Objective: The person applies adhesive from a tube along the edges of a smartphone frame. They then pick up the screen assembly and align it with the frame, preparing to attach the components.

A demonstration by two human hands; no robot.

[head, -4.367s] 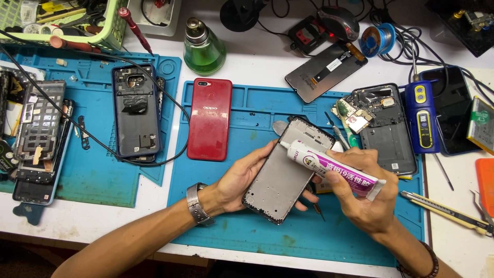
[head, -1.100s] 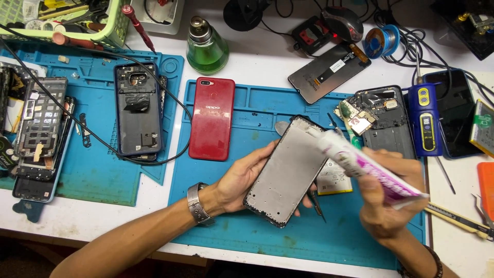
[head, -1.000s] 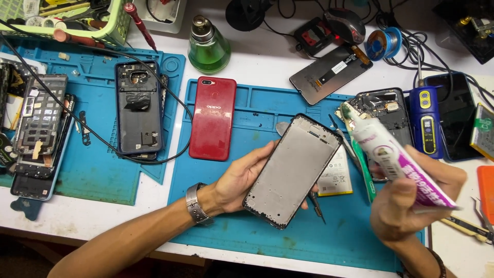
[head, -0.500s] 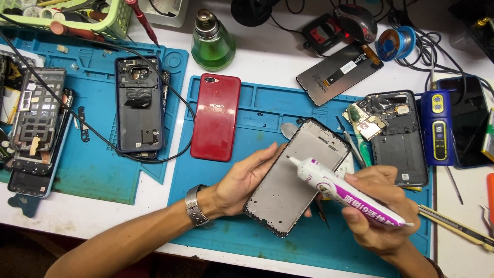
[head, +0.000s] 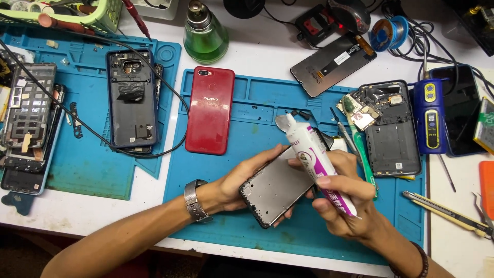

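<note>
My arms are bare, unsleeved. Left wrist carries a metal-link wristwatch (head: pixel 194 200); right wrist carries a dark beaded bracelet (head: pixel 418 261).

phone frame (head: pixel 275 190): right edge behind glue tube (head: pixel 319 164) | green basket (head: pixel 98 15): cut by top edge

Glue tube (head: pixel 319 164): white with purple band. Phone frame (head: pixel 275 188): grey, black rim. Mat (head: pixel 257 113) blue; phone back (head: pixel 210 110) red.
</note>
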